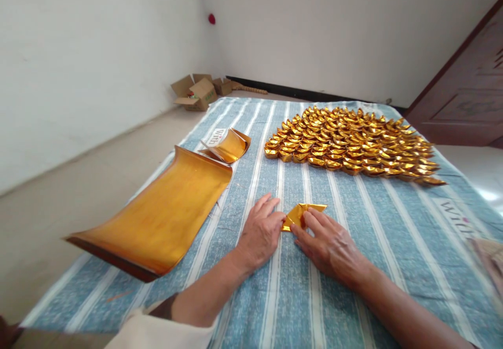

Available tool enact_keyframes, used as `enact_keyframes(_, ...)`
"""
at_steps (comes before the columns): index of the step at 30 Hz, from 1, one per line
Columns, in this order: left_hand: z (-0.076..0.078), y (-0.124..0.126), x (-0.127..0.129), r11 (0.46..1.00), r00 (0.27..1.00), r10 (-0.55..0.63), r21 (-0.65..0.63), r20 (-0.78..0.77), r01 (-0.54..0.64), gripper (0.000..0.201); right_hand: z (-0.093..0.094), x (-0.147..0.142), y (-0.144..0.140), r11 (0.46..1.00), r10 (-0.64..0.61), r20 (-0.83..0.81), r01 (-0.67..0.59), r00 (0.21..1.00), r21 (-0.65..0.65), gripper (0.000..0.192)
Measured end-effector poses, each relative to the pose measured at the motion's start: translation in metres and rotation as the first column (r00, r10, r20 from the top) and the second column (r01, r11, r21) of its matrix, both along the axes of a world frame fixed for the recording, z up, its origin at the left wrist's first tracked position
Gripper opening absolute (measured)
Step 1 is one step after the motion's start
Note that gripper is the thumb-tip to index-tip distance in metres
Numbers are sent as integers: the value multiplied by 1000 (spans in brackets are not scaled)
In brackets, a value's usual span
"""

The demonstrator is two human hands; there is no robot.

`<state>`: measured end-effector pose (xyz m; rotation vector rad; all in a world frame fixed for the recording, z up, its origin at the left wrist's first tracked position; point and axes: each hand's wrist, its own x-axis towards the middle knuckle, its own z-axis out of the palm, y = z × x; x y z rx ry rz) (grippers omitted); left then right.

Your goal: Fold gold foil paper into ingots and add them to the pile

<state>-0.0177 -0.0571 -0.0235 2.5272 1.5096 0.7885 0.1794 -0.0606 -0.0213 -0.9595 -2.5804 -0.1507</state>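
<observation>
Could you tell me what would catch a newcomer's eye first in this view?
Most striking is the broad spread of folded gold paper ingots, packed in rows on the far right of the striped blue cloth. Next comes the curling stack of gold foil sheets at the cloth's left edge. Near the middle, the left hand and right hand press a small gold paper piece flat.

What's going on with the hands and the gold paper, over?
Left hand and right hand both pressing one folded gold paper on striped cloth. Finished gold pieces beyond. Gold sheet stack lies left. Nothing in the way.
</observation>
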Motion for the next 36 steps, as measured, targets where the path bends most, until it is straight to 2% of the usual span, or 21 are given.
enact_keyframes(7, 1, 2, -2, 999, 998, 3, -47, 68, 0, 19, -2, 0, 1, 1000, -5, 18, 6, 1000, -26, 28)
enact_keyframes(15, -3, 1, -4, 999, 993, -6, -39, 115, 11, 13, -1, 0, 1, 1000, 8, -11, -8, 1000, -12, 29)
enact_keyframes(22, -5, 0, -3, 999, 993, -12, -34, 115, 16, 13, 1, 1, 0, 999, 11, -9, -11, 1000, -43, 29)
enact_keyframes(36, -3, -2, 0, 998, 997, 9, -63, 77, -4, 17, -1, 1, 0, 1000, -3, 10, 3, 1000, -25, 30)
